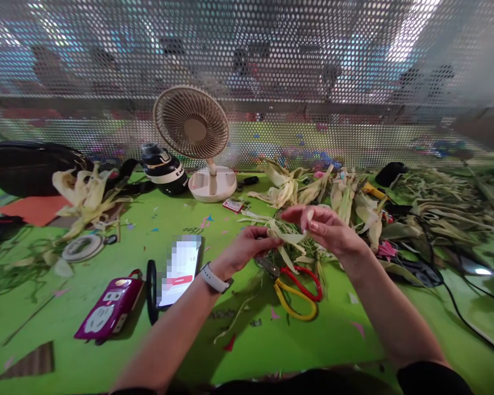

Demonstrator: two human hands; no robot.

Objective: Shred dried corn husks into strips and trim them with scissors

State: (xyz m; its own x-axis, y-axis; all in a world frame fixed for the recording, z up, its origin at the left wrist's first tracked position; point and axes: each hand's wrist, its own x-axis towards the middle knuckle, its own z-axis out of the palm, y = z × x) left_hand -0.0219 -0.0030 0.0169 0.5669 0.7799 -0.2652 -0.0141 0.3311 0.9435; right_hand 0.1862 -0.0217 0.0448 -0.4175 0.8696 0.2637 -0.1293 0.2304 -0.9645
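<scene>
A pale strip of corn husk (292, 237) runs between my hands above the green table. My left hand (249, 249), wearing a light wristband (214, 278), is closed, its thumb and fingers pinching the strip's left end. Close to the other end, my right hand (335, 233) has its fingertips drawn together. A small pale bit shows between them; whether it belongs to the strip is unclear. Below the hands lie scissors (298, 293) with one red and one yellow handle loop, their blades partly hidden. Thin green and pale shreds (313, 253) are heaped under the strip.
A fan (191, 123) and a dark bottle (164, 170) stand at the back before a perforated metal screen (271, 66). Left are a phone (181, 271), a purple power strip (111, 307) and a tape roll (82, 248). Corn husks (286, 186) and a black cable (456, 307) spread rightward.
</scene>
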